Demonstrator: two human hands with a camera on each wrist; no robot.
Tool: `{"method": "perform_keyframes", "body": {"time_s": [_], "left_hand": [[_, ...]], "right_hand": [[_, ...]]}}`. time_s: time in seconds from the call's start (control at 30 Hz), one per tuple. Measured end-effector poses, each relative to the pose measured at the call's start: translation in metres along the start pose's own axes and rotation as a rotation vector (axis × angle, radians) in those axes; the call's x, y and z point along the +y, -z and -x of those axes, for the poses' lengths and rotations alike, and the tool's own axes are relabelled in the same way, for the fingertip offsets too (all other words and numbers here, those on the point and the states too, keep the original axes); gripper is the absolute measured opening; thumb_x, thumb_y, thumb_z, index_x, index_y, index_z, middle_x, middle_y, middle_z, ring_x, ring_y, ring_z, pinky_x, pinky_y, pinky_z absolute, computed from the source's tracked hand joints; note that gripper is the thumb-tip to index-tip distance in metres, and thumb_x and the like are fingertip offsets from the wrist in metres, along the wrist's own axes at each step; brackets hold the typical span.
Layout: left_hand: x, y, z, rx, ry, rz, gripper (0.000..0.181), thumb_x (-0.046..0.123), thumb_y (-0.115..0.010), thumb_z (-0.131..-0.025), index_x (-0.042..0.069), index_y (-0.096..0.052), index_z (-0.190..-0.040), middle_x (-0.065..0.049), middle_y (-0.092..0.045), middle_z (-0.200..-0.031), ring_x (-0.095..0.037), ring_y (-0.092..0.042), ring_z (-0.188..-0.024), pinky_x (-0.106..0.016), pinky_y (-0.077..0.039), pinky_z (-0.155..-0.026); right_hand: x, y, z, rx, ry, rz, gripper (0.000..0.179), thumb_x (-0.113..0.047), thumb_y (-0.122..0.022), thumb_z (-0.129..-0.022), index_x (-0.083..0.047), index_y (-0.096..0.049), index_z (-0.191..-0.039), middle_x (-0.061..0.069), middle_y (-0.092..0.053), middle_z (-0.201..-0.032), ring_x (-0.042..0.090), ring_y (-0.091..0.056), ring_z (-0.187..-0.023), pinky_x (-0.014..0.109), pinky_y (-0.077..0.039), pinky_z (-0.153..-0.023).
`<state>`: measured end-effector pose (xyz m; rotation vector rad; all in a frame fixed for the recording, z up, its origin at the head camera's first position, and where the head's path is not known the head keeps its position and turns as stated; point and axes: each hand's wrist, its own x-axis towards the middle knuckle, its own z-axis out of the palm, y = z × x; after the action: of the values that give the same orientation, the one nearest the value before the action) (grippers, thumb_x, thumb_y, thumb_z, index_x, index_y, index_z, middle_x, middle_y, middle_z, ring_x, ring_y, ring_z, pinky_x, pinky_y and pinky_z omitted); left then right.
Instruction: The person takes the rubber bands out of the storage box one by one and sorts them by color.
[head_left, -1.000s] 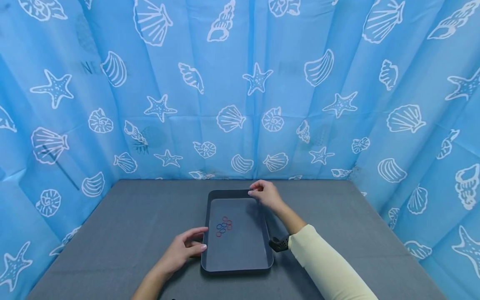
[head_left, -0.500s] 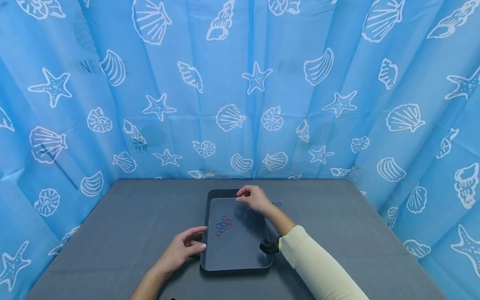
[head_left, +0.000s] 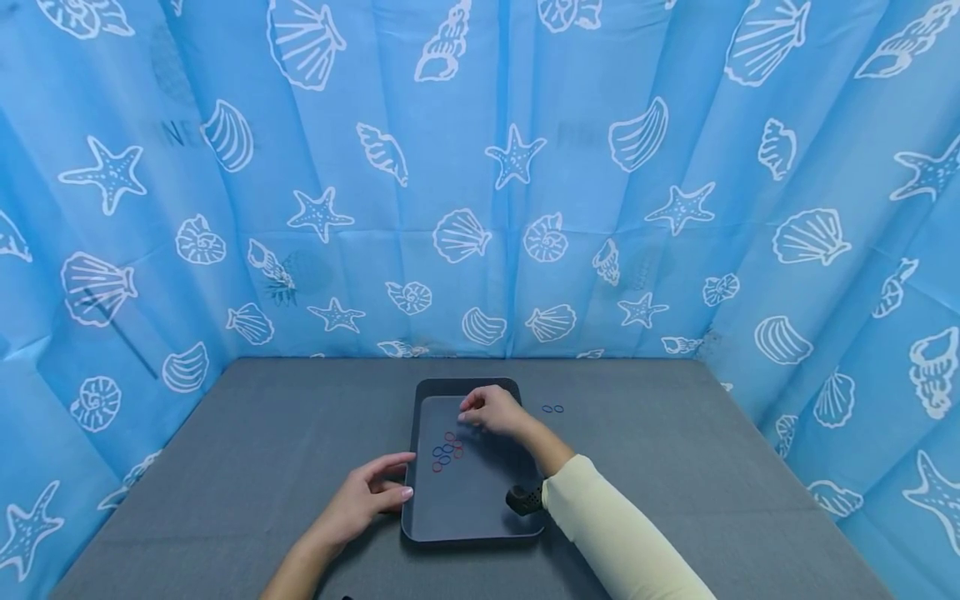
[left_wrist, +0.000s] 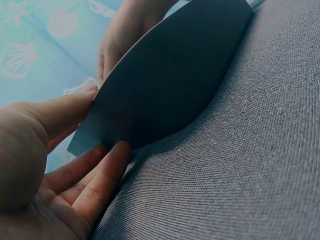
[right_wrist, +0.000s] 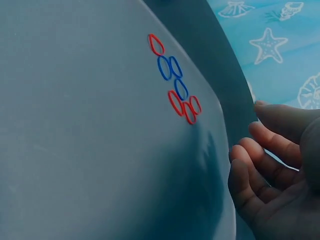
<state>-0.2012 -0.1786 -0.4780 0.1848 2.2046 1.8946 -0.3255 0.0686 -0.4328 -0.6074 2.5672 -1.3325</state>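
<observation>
A dark grey tray (head_left: 472,521) lies on the table, its long side running away from me. My left hand (head_left: 367,492) rests at its left wall, with fairly straight fingertips touching the outside in the left wrist view. Several thin red and blue rings, like small rubber bands (head_left: 445,450), lie clustered on the tray floor. My right hand (head_left: 491,410) hovers over the far part of the tray, just beyond the cluster, fingers bent and thumb near the index fingertip. I cannot tell whether a small band is between them.
Two blue bands (head_left: 552,409) lie on the grey cloth-covered table (head_left: 637,433), right of the tray's far end. A blue curtain (head_left: 480,167) with white shell and starfish prints hangs behind and at the sides. A black wrist strap (head_left: 523,500) is on the right wrist.
My right hand has moved from the tray's far right corner leftward and nearer, toward the band cluster. The two blue bands on the table have come into view. My left hand has stayed put.
</observation>
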Motion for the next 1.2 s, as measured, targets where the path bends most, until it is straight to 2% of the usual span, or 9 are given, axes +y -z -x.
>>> {"method": "perform_keyframes", "body": {"time_s": [0.3,0.5,0.73,0.93,1.2], "left_hand": [[0.002,-0.001,0.0,-0.003,0.008,0.008,0.054,0.017,-0.069,-0.09,0.009,-0.05,-0.141,-0.024,-0.048,-0.136,-0.027,-0.063,-0.101,-0.04,-0.055,-0.083],[0.001,0.0,0.0,-0.006,-0.002,0.007,0.054,0.018,-0.07,-0.09,0.008,-0.051,-0.14,-0.025,-0.049,-0.135,-0.027,-0.063,-0.101,-0.04,-0.055,-0.083],[0.002,-0.001,0.0,0.002,-0.004,-0.007,0.054,0.018,-0.07,-0.09,0.008,-0.051,-0.14,-0.025,-0.049,-0.136,-0.027,-0.063,-0.101,-0.04,-0.055,-0.083],[0.002,0.0,-0.001,0.0,-0.002,0.0,0.055,0.019,-0.071,-0.089,0.008,-0.051,-0.14,-0.026,-0.047,-0.137,-0.027,-0.063,-0.101,-0.04,-0.055,-0.083],[0.002,0.0,0.0,0.0,0.007,0.004,0.056,0.019,-0.07,-0.09,0.009,-0.05,-0.141,-0.025,-0.047,-0.138,-0.027,-0.063,-0.101,-0.041,-0.055,-0.083]], "right_hand": [[0.003,-0.011,-0.001,-0.031,-0.043,0.075,0.007,-0.011,-0.071,-0.089,-0.005,-0.07,-0.093,-0.001,-0.063,-0.081,0.014,-0.058,-0.072,0.026,-0.049,-0.061],[0.008,-0.013,-0.001,-0.082,-0.034,0.081,0.007,-0.011,-0.073,-0.087,-0.005,-0.07,-0.091,-0.001,-0.063,-0.082,0.013,-0.055,-0.071,0.026,-0.046,-0.061],[0.013,-0.018,-0.006,-0.089,-0.024,0.155,0.005,-0.007,-0.074,-0.084,-0.006,-0.069,-0.082,-0.003,-0.063,-0.076,0.011,-0.053,-0.068,0.025,-0.043,-0.061],[0.008,-0.02,-0.004,-0.096,-0.032,0.207,0.005,-0.004,-0.074,-0.083,-0.003,-0.07,-0.081,-0.002,-0.063,-0.075,0.012,-0.054,-0.068,0.025,-0.044,-0.062],[0.003,-0.022,0.001,-0.092,-0.024,0.255,0.017,-0.005,-0.07,-0.086,-0.012,-0.066,-0.071,-0.005,-0.06,-0.069,0.012,-0.055,-0.064,0.026,-0.045,-0.06]]}}
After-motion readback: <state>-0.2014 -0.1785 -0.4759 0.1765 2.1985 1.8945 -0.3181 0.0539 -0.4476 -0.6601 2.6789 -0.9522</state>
